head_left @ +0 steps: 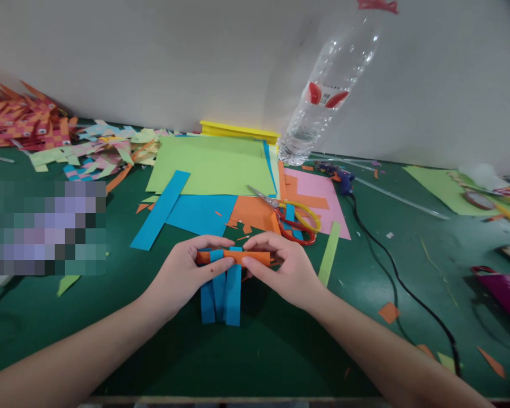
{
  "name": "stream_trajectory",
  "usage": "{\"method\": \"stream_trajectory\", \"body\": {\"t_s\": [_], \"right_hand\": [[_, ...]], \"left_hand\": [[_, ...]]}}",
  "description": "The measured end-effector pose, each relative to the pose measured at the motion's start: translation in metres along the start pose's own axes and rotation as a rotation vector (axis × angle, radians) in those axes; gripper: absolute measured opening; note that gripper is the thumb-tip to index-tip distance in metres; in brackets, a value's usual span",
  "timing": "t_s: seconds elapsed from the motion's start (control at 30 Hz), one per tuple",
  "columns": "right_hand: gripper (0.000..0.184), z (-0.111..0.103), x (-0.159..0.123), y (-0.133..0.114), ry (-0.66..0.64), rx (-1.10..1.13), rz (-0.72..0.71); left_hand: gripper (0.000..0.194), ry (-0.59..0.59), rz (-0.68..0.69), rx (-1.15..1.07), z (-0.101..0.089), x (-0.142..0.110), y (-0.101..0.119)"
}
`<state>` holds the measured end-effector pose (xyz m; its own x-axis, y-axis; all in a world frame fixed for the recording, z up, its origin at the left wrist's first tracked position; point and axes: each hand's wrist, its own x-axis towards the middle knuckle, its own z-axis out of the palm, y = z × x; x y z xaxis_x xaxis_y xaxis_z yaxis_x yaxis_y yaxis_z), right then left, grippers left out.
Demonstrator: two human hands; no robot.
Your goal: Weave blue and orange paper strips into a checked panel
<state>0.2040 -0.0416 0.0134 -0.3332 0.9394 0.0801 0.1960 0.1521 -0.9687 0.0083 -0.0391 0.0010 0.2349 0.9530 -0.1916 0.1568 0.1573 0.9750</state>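
Both hands hold a small piece of woven paper strips above the near part of the green table. My left hand (191, 263) pinches its left part between thumb and fingers. On the other side, my right hand (280, 260) is closed the same way on an orange paper strip (255, 258). Several blue paper strips (233, 294) cross the orange one and hang down toward me. Beyond the hands lie scissors (300, 218) with red and yellow handles. A loose blue strip (161, 209) rests to the left, partly on stacked paper.
Green paper sheets (212, 164) are stacked at the back. A plastic bottle (323, 96) stands behind. To the right are a glue gun (344, 180) with a black cord, a light green strip (329, 255) and paper scraps. Woven orange pieces (21, 119) pile up at far left.
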Motion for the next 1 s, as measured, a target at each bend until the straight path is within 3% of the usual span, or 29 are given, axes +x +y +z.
{"method": "stream_trajectory", "body": {"t_s": [0.07,0.2,0.4,0.73,0.87,1.0], "right_hand": [[0.020,0.0003,-0.0009,0.0016,0.001,-0.021,-0.045],[0.014,0.0001,0.0003,0.0050,0.021,-0.166,-0.104],[0.017,-0.0026,0.0022,0.0049,0.067,-0.283,-0.141],[0.023,-0.0068,0.0029,0.0061,0.075,-0.144,0.016],[0.020,-0.0068,0.0030,0.0056,0.074,-0.214,-0.030],[0.029,-0.0061,0.0023,0.0063,0.037,-0.298,-0.072]], "left_hand": [[0.030,0.010,0.007,0.047,0.0000,-0.0004,0.0012],[0.031,0.005,-0.006,0.055,0.0003,-0.0007,0.0031],[0.034,-0.020,-0.056,-0.077,0.0012,-0.0003,0.0033],[0.039,-0.005,-0.141,-0.211,-0.0011,-0.0006,0.0037],[0.038,0.009,-0.159,-0.246,-0.0015,0.0002,0.0019],[0.039,-0.008,-0.184,-0.295,-0.0011,0.0010,-0.0003]]}}
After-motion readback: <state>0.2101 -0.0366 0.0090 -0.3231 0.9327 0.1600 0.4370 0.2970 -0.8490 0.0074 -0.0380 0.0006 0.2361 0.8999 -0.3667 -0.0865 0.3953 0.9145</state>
